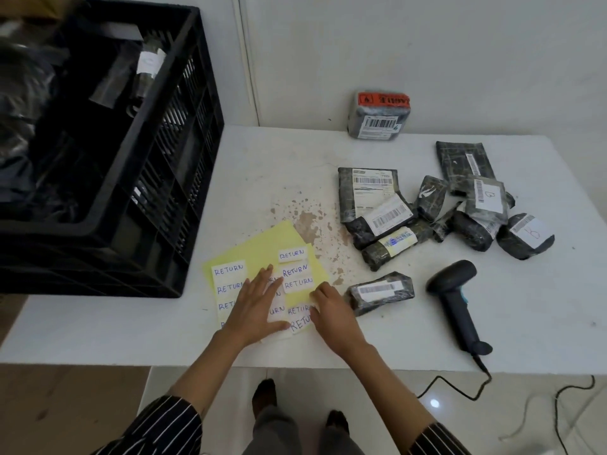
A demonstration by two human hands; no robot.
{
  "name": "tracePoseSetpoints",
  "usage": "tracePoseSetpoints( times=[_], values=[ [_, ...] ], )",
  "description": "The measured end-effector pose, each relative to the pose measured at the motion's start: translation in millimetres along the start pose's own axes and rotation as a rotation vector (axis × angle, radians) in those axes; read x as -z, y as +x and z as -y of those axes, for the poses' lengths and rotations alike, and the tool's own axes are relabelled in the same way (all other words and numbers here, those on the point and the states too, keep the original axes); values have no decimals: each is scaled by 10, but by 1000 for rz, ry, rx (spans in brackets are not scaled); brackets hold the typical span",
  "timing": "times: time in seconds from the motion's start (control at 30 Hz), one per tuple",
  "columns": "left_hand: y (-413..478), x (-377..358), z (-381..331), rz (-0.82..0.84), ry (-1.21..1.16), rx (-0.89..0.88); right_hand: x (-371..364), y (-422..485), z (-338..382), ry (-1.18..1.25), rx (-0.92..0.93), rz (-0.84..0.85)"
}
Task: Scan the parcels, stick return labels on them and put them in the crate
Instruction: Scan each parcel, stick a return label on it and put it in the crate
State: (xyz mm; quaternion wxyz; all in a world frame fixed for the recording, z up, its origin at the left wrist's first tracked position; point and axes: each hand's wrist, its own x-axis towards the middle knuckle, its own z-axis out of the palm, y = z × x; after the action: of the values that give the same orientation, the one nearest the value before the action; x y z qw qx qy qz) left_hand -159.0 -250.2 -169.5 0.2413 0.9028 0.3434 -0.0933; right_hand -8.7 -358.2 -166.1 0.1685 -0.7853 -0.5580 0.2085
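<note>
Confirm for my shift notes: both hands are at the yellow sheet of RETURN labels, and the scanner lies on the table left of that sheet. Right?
Wrong side. The head view shows the scanner lying on the table right of the yellow sheet, past a small parcel. The left hand and right hand are at the sheet, as stated.

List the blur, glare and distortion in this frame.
Head view: the black crate at upper left is smeared, its contents hard to make out; the white table bows at its edges from the wide lens; a small glare spot sits on the floor tile; the RETURN labels are sharp enough to read; light is soft, shadows faint.
</note>
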Motion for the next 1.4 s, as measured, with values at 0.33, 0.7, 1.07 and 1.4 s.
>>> tracePoseSetpoints(
  times=[0.33, 0.7, 1.07, 1.4],
  values=[
    [24, -164, 5, -79, 42, -7, 42, 129, 121, -175, 55, -39],
    [49, -167, -25, 61, 138, 56, 154, 55, 41, -51, 15, 26],
    [64, -115, -50, -92, 227, -97, -111, -193, -60, 62, -30, -131],
    [38, -177, 22, -27, 214, -276, -195, -64, -1, 105, -193, -200]
  ],
)
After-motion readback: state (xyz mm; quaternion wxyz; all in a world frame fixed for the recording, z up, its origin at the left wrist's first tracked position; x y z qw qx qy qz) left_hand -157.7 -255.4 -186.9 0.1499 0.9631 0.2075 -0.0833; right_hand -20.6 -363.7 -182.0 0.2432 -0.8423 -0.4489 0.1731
